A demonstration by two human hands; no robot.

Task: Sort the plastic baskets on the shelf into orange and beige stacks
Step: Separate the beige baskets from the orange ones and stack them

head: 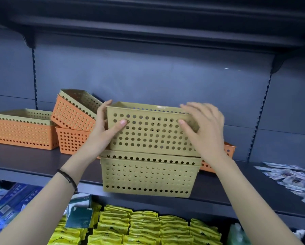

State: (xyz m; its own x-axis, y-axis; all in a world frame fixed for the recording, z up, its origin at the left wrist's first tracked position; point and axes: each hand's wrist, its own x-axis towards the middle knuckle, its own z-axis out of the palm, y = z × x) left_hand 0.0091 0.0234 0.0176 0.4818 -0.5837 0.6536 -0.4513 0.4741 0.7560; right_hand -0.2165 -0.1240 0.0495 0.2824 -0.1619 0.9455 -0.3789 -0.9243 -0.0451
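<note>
**Beige stack begun, mixed baskets left**

On the shelf (42, 161), near its front edge, our left hand (105, 128) and right hand (204, 128) clasp a beige basket (151, 131) onto the beige stack (148, 175). Toward the shelf's left end, mixed baskets (24, 128) remain unsorted.

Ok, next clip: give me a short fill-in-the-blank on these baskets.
1. Both hands grip a ____ basket.
2. It sits on a stack of the ____ colour.
3. The far-left orange basket has a ____ one nested inside.
4. The band is on the ____ wrist.

Missing: beige; same; beige; left
</note>
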